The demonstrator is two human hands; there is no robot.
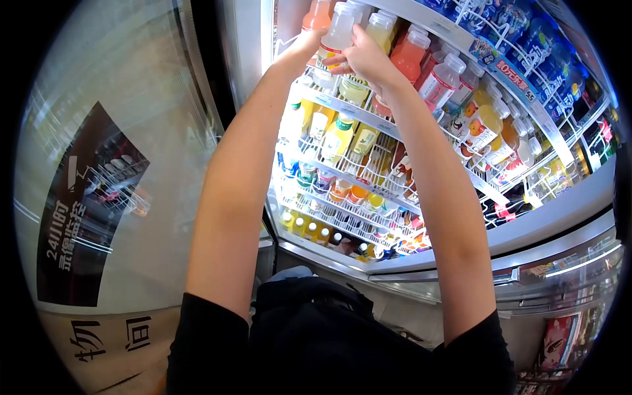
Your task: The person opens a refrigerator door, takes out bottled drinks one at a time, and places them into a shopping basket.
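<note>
1. Clear bottle (341,29) with a pale cap stands out at the top of the frame, left of centre, between the two hands and in front of the lit drinks shelves
2. Left hand (307,46) comes in at the bottle's left side, its fingers mostly hidden, so I cannot tell how firmly it grips
3. Right hand (366,58) is at the bottle's right side, thumb up near its upper part and fingers spread loosely across its lower front, not closed into a fist
4. Beside the left hand, at the top edge, an orange bottle (317,14) stands, while a red bottle (409,55) shows just right of the right hand
5. Below the hands, in the middle of the frame, a green-capped yellow bottle (338,139) stands on a lower shelf
6. Blue bottles (544,39) fill the upper right
7. On the left side of the frame, a glass door (164,243) carries a dark sticker (59,197) with white characters
</note>
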